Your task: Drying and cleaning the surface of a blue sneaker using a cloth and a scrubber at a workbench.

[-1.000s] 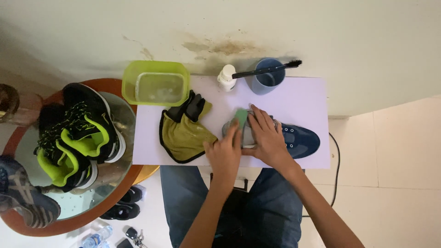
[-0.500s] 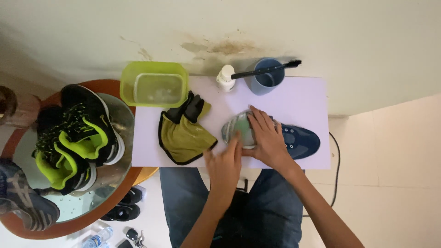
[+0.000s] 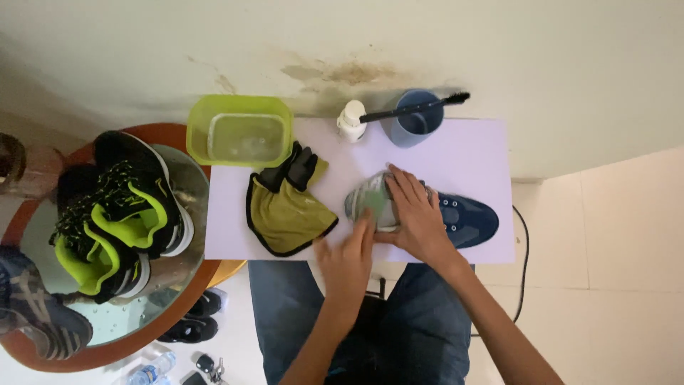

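Observation:
A navy blue shoe lies on its side on the white table, close to the front edge. My right hand lies flat over the shoe's middle and holds it down. A pale grey-green cloth covers the shoe's left end. My left hand sits at the table's front edge with its fingers spread. Its fingertips touch the lower edge of that cloth.
A yellow-green and black glove lies left of the shoe. At the back stand a green plastic tub, a white bottle and a blue cup with a black brush across it. Black-and-neon sneakers crowd a round side table at left.
My left hand has slid down from the shoe's left end toward the table's front edge. The cloth stays on the shoe. My right hand has kept its place.

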